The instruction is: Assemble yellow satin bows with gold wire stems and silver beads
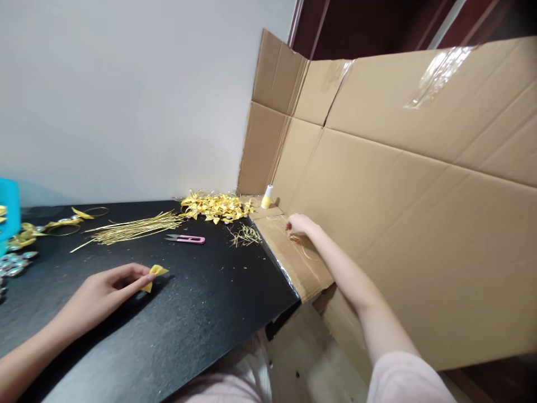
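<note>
Your left hand pinches a yellow bow by its edge, so it may slip. I cannot tell your right hand's grip on the cardboard flap. The scissors between your hands could snag.

Tabletop: black, matt, finely textured, dusted with pale specks.
Ribbon piece: yellow, satin sheen, folded, pinched in the left hand.
Bow pile, far tabletop edge: same yellow ribbon, glossy with metallic glints.
Strips: thin, gold, shiny like foil or wire.
Clippings: fine gold offcuts, glinting.
Snips: pink plastic handle, grey metal blades.
Cardboard: brown, corrugated, matt, creased.
Tape: clear film, glossy, wrinkled, on the cardboard.
Edge strip, right tabletop edge: silvery, reflective foil look.
Spool: yellow thread, white plastic core.
Basket, left tabletop edge: bright blue plastic, smooth.
Sleeve: pale pink cloth, soft, matt.
</note>
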`<state>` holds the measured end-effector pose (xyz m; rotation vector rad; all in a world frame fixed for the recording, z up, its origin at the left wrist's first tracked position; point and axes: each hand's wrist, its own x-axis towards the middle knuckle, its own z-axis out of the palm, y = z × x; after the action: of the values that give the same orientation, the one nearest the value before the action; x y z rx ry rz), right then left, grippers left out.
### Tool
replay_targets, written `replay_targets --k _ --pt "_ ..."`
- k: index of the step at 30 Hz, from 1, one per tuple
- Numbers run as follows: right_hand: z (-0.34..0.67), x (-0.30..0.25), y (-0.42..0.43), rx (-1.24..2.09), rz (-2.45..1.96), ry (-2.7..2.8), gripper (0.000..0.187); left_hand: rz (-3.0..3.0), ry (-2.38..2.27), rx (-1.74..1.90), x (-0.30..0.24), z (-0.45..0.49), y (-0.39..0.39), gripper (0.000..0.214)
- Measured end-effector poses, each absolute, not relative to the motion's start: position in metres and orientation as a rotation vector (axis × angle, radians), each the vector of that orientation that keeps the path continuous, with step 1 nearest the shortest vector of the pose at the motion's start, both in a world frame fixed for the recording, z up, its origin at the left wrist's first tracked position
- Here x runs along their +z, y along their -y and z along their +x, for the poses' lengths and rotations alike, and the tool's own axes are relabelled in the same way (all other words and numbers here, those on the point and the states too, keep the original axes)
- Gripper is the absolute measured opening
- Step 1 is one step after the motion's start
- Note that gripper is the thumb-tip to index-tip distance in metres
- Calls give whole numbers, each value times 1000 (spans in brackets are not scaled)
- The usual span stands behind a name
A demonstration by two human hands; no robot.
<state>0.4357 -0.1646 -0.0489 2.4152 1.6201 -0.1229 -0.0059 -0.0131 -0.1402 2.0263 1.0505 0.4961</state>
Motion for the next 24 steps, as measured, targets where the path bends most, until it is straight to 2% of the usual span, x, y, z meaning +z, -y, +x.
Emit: replay_targets --k 8,19,24 --pt "435 -55 164 -174 2418 -1675 13 2051 -1019 489 -149 -8 7 58" --pt "437 -50 158 28 2391 -1774 21 2037 -1023 473 -144 -8 10 65" --pt "425 -47 138 28 2249 -1841 10 2044 -1008 473 -142 -7 12 66"
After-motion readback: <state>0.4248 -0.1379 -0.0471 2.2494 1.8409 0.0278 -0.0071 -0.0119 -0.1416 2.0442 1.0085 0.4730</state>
